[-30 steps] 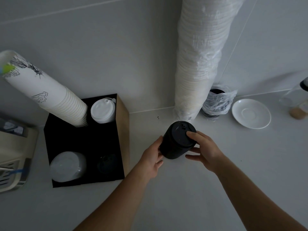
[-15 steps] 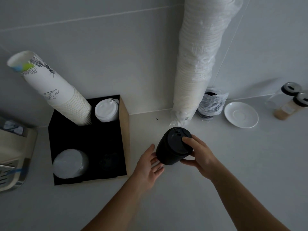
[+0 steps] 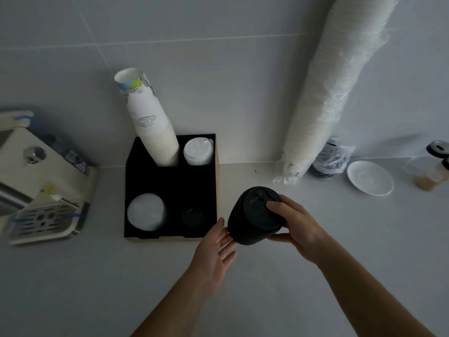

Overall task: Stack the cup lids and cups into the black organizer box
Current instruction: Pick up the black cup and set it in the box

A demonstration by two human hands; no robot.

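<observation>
My right hand (image 3: pixel 295 226) grips a stack of black cup lids (image 3: pixel 254 216), tilted, just right of the black organizer box (image 3: pixel 170 181). My left hand (image 3: pixel 215 250) is open, its fingertips touching the stack's lower left side. The box holds a tall stack of paper cups (image 3: pixel 151 127) at back left, white lids (image 3: pixel 198 152) at back right, clear lids (image 3: pixel 145 212) at front left and a low pile of black lids (image 3: pixel 193 216) at front right.
A long plastic sleeve of white cups (image 3: pixel 323 93) leans against the wall at right. Beside it are a bag of black lids (image 3: pixel 331 158), a white saucer (image 3: pixel 369 177) and two jars (image 3: pixel 431 166). A coffee machine (image 3: pixel 36 178) stands at left.
The view has shifted, so the box now sits nearer the middle. The black lid stack has moved left toward the box, and my left hand has opened away from its side.
</observation>
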